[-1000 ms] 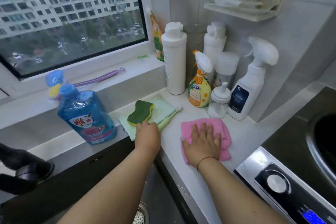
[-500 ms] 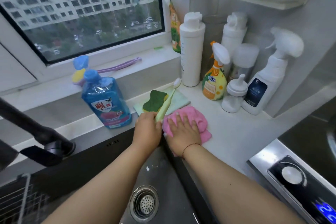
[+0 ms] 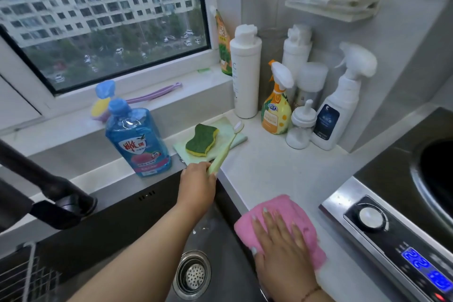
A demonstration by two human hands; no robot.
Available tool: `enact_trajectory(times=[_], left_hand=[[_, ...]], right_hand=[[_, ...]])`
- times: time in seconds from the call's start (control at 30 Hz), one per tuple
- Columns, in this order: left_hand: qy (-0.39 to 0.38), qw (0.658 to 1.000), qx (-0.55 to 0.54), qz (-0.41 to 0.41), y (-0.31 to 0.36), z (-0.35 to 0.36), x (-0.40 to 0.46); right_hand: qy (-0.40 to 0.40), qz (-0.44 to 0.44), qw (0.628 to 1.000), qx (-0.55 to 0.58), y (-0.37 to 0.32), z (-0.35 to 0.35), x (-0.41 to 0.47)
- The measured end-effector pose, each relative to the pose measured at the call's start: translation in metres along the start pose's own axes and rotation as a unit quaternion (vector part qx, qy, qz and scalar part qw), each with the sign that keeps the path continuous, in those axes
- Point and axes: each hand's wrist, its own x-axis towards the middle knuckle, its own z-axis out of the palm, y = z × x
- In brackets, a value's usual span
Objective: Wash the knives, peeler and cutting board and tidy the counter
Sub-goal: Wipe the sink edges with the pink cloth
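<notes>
White bench (image 3: 282,171) right of sink (image 3: 193,274): right hand (image 3: 282,245), spread flat on pink cloth (image 3: 289,208), had wiped back to sink edge. Left hand (image 3: 196,186) pinched toothbrush (image 3: 226,147) clear. Counter wipe-down underway.

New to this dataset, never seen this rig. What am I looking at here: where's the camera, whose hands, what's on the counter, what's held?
There is no robot. A person wears one wide-angle camera on the head, looking forward and down, so the arms come in from the bottom edge.

The left hand grips a pale green toothbrush by its handle, reaching over the dark sink. The right hand lies flat on a pink cloth, pressing it onto the white counter.

Behind: a green and yellow sponge on a light green cloth, a blue dish soap bottle, and spray and pump bottles in the corner. A cooker panel sits at the right.
</notes>
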Motion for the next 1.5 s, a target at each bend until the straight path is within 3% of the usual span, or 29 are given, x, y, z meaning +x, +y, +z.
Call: enact_trajectory(times=[0.17,0.4,0.63,0.77,0.9,1.1,1.3,1.5], left_hand=[[0.008,1.0,0.029,-0.004,0.002,0.006,0.008],[-0.003,0.998,0.07,-0.003,0.015,0.022,0.023],[-0.017,0.987,0.159,-0.014,0.026,0.033,0.024],[-0.022,0.989,0.149,-0.013,0.023,0.036,0.025],[-0.008,0.998,0.057,-0.028,0.018,0.033,0.025],[0.052,0.997,0.054,0.008,0.023,0.024,-0.004],[0.047,0.998,0.019,0.03,0.012,0.021,-0.053],[0.01,0.999,-0.006,0.052,-0.006,0.017,-0.114]], right_hand=[[0.015,0.016,1.0,0.009,-0.012,-0.025,0.06],[-0.06,0.082,0.994,0.038,0.013,-0.042,0.154],[-0.031,0.227,0.971,0.068,0.037,-0.041,0.129],[-0.011,0.169,0.985,0.028,0.027,-0.035,0.086],[-0.028,0.056,0.998,0.011,0.009,-0.032,0.092],[-0.05,-0.073,0.996,-0.009,0.018,-0.025,0.087],[-0.065,-0.095,0.993,-0.014,0.031,-0.031,0.028],[-0.049,-0.063,0.996,-0.039,0.037,-0.024,-0.047]])
